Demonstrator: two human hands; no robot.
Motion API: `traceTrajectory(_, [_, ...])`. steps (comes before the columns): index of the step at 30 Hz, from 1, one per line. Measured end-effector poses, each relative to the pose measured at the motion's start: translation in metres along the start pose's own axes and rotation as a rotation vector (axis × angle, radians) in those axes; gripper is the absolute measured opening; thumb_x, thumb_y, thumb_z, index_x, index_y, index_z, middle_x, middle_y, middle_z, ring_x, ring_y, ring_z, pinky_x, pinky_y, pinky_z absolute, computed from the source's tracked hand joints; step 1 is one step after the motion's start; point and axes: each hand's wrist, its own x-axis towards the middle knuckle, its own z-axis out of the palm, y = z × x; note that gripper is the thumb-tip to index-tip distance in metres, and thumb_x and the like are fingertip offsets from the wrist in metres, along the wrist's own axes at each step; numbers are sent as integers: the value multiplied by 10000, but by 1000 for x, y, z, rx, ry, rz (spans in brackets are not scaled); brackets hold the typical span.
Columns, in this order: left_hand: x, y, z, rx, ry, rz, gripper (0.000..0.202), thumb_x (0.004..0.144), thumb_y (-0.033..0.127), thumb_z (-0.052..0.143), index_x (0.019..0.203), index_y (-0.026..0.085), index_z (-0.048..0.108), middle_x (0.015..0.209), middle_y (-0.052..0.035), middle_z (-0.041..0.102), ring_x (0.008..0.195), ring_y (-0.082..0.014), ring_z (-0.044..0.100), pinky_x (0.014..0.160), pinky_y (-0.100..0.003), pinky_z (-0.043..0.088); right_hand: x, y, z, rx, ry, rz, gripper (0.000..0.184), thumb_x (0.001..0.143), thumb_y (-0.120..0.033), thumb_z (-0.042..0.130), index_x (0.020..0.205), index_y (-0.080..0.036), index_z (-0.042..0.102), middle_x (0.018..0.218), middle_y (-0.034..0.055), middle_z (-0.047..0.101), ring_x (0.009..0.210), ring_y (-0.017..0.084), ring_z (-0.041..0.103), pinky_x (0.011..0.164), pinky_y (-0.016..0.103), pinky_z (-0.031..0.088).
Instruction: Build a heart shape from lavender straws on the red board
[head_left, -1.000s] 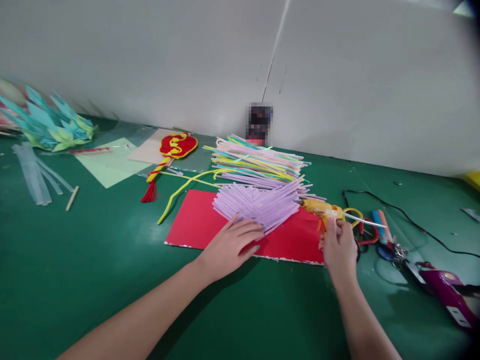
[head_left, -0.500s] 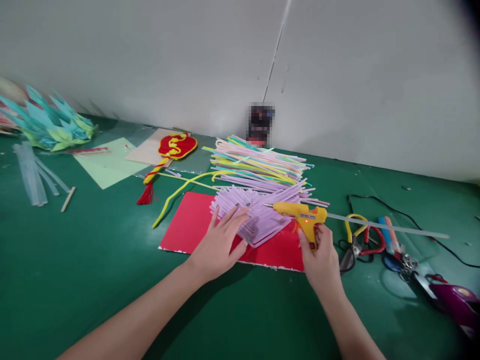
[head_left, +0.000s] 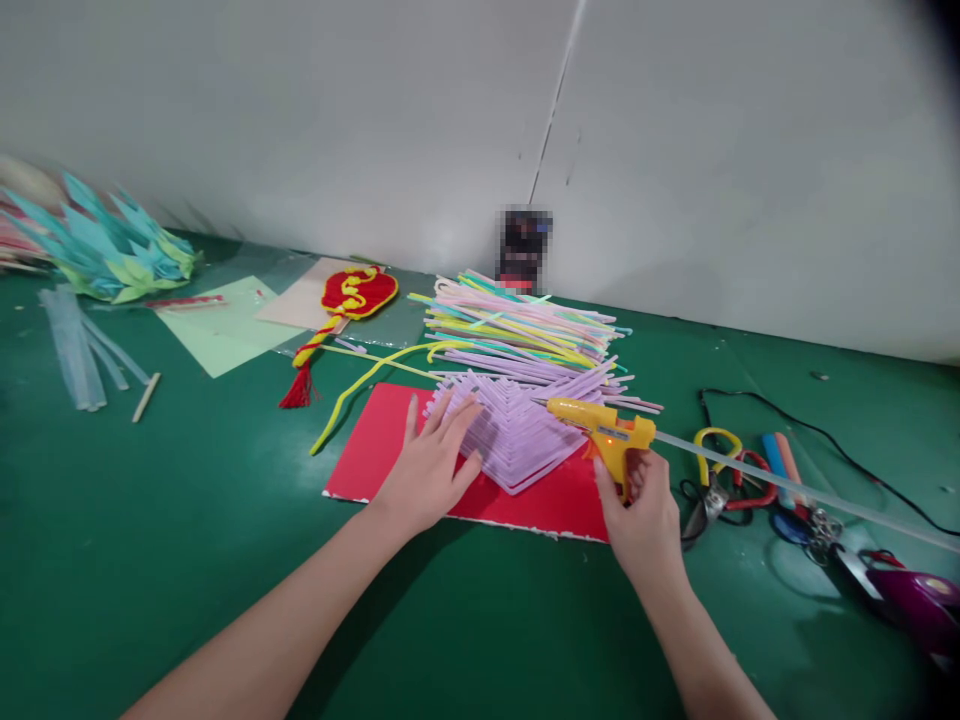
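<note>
My left hand (head_left: pixel 431 465) lies flat with spread fingers on the left side of a heart-like shape of lilac straws (head_left: pixel 517 435), which rests on a red card (head_left: pixel 390 440). My right hand (head_left: pixel 643 515) grips the handle of a yellow glue gun (head_left: pixel 600 425). The gun's nozzle points left, over the upper right of the lilac straws. A long clear glue stick (head_left: pixel 795 488) trails from the back of the gun to the right.
A pile of coloured straws (head_left: pixel 517 325) lies behind the card. Scissors (head_left: pixel 720 480), pens and a purple tool (head_left: pixel 911 600) sit at the right with a black cable (head_left: pixel 817 430). At the left lie clear glue sticks (head_left: pixel 75 345), a paper ornament (head_left: pixel 105 250) and a red tasselled piece (head_left: pixel 352 295).
My right hand has lifted the glue gun from the table at the right and brought it left over the straws. My left hand slid up onto the lilac straws.
</note>
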Motion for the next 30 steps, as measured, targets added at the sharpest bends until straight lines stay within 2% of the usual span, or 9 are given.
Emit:
traceTrajectory(11, [3, -8, 1, 54, 35, -57, 472, 892, 247, 385, 1358, 218, 323, 1475, -48, 361, 1417, -264, 146, 1111, -628, 21, 3, -3, 2, -61, 30, -33, 446, 791, -477, 568, 1112, -181, 477, 1018, 143, 635, 919, 266, 638, 755, 406, 531])
traceTrajectory(21, [0, -6, -9, 132, 161, -136, 411, 902, 237, 354, 1311, 233, 392, 1398, -49, 474, 1383, -277, 262, 1111, -634, 22, 9, 2, -4, -119, 58, 10, 434, 795, -490, 552, 1102, -190, 486, 988, 125, 626, 866, 259, 624, 733, 409, 516])
traceTrajectory(30, [-3, -6, -21, 178, 237, -192, 329, 904, 236, 364, 1207, 214, 490, 1243, -64, 610, 1317, -260, 389, 1122, -611, 19, 12, 1, -10, -152, 63, 22, 407, 816, -484, 535, 1088, -188, 473, 992, 124, 613, 873, 251, 603, 752, 390, 487])
